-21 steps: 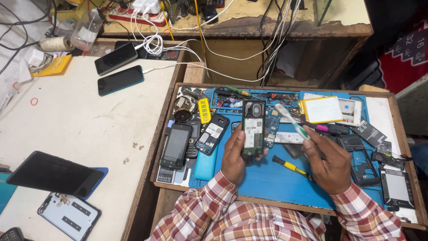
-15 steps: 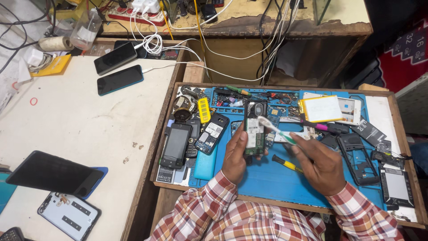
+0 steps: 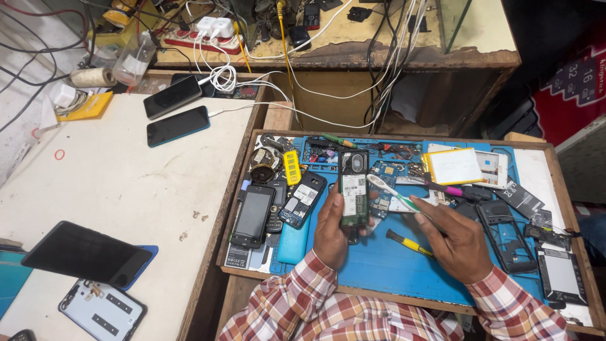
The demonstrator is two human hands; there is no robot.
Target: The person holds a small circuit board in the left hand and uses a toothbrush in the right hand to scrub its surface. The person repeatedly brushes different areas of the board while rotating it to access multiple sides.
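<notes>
- Our left hand (image 3: 331,230) was clamped on an opened phone (image 3: 353,187), held upright above the blue mat (image 3: 391,265).
- Our right hand (image 3: 456,238) pinched a toothbrush (image 3: 392,191), its bristles beside the phone.

Bare blue mat (image 3: 391,271) lies free near the hands; a yellow-handled screwdriver (image 3: 409,243) crosses it, and phone parts (image 3: 303,199) crowd the far, left and right sides.

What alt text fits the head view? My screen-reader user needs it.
A left hand holds an opened phone upright over a blue mat while the right hand points a toothbrush at it. Phone parts litter the tray.
</notes>
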